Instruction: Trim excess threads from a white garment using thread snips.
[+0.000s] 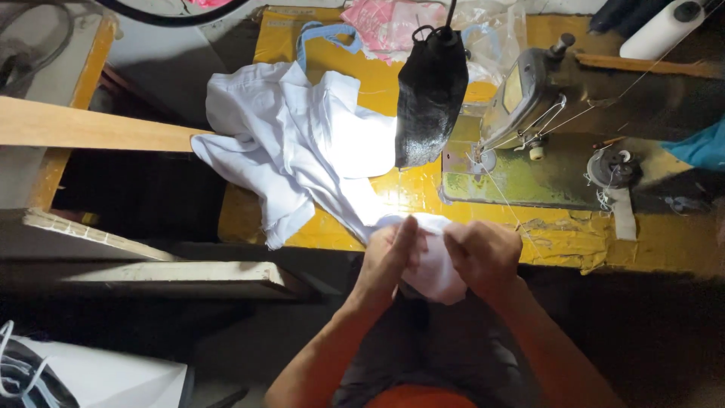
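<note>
Both hands are gripping the white cloth (434, 261) at the table (574, 245) edge: left hand (391, 253) closed on it, right hand (483, 253) too. Cloth is trailing off toward 10 o'clock, nearer the left hand.

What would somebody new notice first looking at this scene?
Probably the bright white garment spread over the yellow table, lit by a lamp wrapped in black hanging above it. Next, the left hand and right hand at the table's near edge, both gripping one end of that cloth. To the right stands a worn sewing machine.
</note>
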